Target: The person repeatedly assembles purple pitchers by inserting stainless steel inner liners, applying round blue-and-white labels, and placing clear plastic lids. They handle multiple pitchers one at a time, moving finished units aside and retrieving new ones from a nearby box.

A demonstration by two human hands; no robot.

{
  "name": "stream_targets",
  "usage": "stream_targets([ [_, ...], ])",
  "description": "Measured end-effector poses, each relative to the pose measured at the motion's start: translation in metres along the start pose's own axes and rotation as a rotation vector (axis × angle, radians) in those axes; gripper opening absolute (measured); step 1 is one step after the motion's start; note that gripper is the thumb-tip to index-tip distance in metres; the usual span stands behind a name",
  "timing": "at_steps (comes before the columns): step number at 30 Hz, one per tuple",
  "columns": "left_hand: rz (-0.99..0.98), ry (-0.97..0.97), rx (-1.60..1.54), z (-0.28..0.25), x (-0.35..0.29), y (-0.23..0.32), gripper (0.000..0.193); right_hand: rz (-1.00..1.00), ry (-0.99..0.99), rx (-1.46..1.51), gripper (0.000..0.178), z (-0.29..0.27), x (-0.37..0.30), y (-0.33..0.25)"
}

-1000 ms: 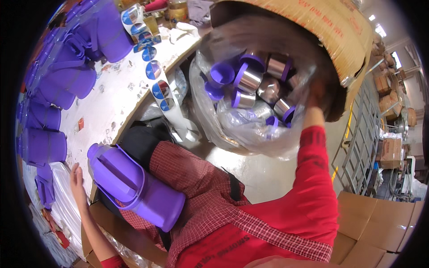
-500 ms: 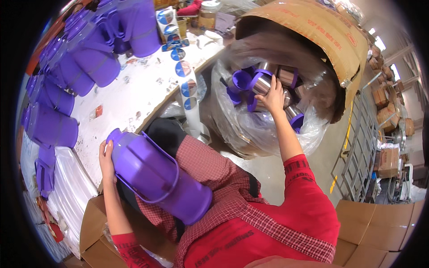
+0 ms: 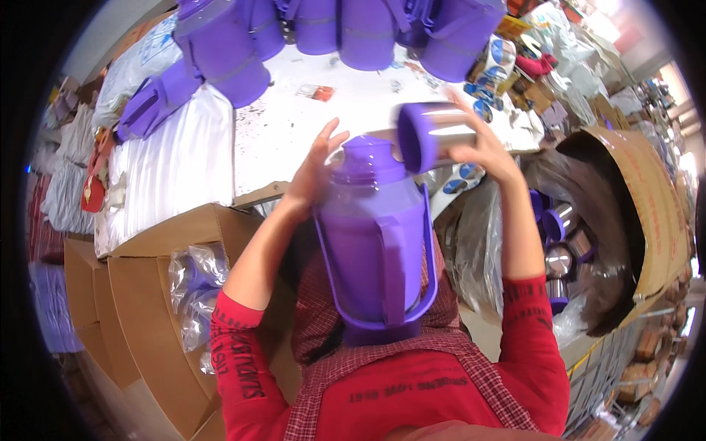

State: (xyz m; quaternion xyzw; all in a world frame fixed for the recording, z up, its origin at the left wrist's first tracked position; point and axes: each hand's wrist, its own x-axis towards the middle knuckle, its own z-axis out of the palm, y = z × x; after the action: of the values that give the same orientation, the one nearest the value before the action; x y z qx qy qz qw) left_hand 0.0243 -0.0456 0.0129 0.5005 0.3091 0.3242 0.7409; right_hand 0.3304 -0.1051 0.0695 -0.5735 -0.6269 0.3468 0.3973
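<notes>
A purple jug (image 3: pixel 368 242) with a carrying hoop and a side handle stands upright on my lap, its threaded neck uncovered at the top. My left hand (image 3: pixel 312 173) is at the left of the jug's neck, fingers stretched up and apart; whether its palm touches the jug is hidden. In my right hand (image 3: pixel 489 151) is a shiny steel cup (image 3: pixel 450 126) with a purple rim. It is tipped on its side, its purple mouth facing left, just above and right of the neck. Motion blurs the cup and fingertips.
Several purple jugs (image 3: pixel 368 37) line the far side of the white table (image 3: pixel 272 147). At right, a large cardboard carton (image 3: pixel 658 213) lined with plastic holds more steel cups (image 3: pixel 560 220). Another carton (image 3: pixel 154 309) with plastic-wrapped purple items stands at left, below stacked white bags (image 3: pixel 173 162).
My right hand has come out of the right carton with a steel cup and moved to the jug's neck. The jug, lying tilted before, is now upright. The view has swung left.
</notes>
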Motion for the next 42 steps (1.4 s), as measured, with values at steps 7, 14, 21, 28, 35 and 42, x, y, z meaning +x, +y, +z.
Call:
stream_targets([
  [7,0.191,0.112,0.158,-0.012,-0.014,0.017,0.079,-0.195,-0.287,0.862,0.063,0.129,0.075,0.007],
  [14,0.192,0.103,0.221,-0.023,-0.01,0.012,0.086,-0.255,-0.156,0.851,0.068,0.143,0.073,0.018],
  [21,0.157,0.033,0.089,-0.019,-0.011,0.004,0.087,-0.346,-0.129,0.773,0.068,0.14,0.067,0.031],
  [28,0.111,0.026,0.088,-0.013,-0.009,0.003,0.093,-0.336,-0.096,0.706,0.069,0.132,0.059,0.029],
  [35,0.148,0.05,0.275,-0.009,-0.001,-0.001,0.094,-0.365,0.013,1.019,0.067,0.144,0.056,0.044],
  [42,0.117,0.074,0.235,-0.003,-0.003,0.008,0.105,-0.392,0.076,1.239,0.063,0.168,0.064,0.052],
])
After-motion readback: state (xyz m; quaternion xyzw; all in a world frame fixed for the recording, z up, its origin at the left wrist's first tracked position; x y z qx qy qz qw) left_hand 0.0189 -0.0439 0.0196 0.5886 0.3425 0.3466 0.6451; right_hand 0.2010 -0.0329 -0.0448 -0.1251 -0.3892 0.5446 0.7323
